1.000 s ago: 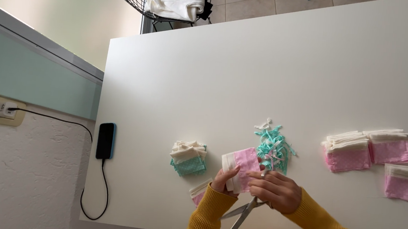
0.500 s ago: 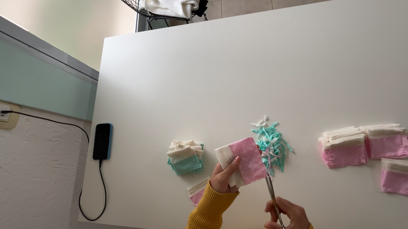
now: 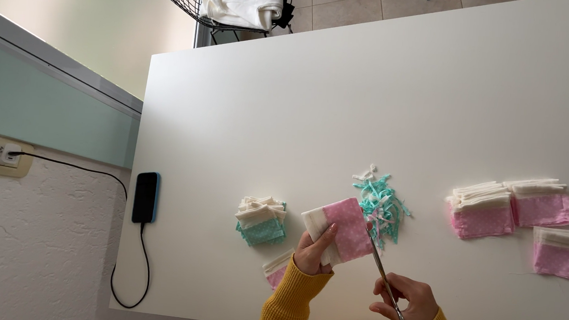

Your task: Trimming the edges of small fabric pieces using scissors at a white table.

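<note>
Hiding under left hand (image 3: 311, 253): pink fabric piece (image 3: 341, 230) corner.

We see a smooth, matt white worktop (image 3: 370, 99). On it, the pink piece (image 3: 344, 230) in our left hand (image 3: 311, 253) looks like soft woven cloth with fine white dots and a plain cream cloth band. The scissors (image 3: 383, 283) in our right hand (image 3: 405, 303) have slim blades of shiny metal. Just beyond the blades lies a heap of teal and white cloth scraps (image 3: 381, 205), frayed and limp. Left of the pink piece sits a teal-and-cream cloth stack (image 3: 261, 220), matt. At the worktop's left edge lies a phone (image 3: 145, 197), glossy black. Our sleeves (image 3: 286, 306) are ribbed mustard knit.
</note>
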